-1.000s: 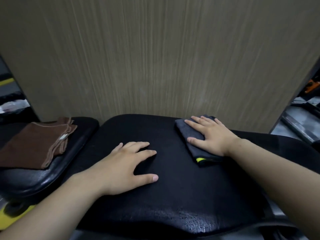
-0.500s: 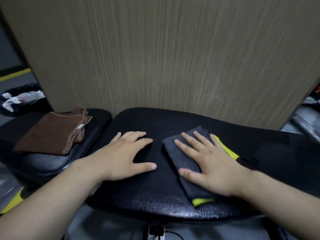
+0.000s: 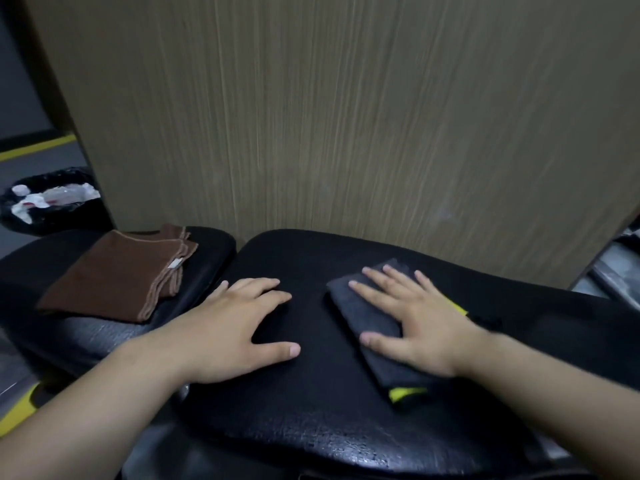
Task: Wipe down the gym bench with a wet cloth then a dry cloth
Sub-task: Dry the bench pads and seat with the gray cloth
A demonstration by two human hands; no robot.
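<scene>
The black padded gym bench [image 3: 311, 410] fills the lower middle of the view. A folded dark grey cloth with a yellow edge [image 3: 367, 317] lies on its right half. My right hand [image 3: 412, 320] presses flat on that cloth with straight, spread fingers. To the left of the cloth, my left hand [image 3: 235, 323] rests flat on the bare pad, fingers spread. A folded brown cloth [image 3: 117, 278] lies on the second black pad [image 3: 69, 337] at the left, apart from both hands.
A tall wood-grain panel [image 3: 346, 116] stands right behind the bench. At the far left a black bin [image 3: 52, 209] holds white and clear rubbish. Yellow frame parts [image 3: 20, 407] show low at the left, and grey metal equipment [image 3: 616, 268] at the right edge.
My right hand has slid the grey cloth from the bench's far right toward the middle and nearer to me. The left hand stays planted on the pad. The view shifted right.
</scene>
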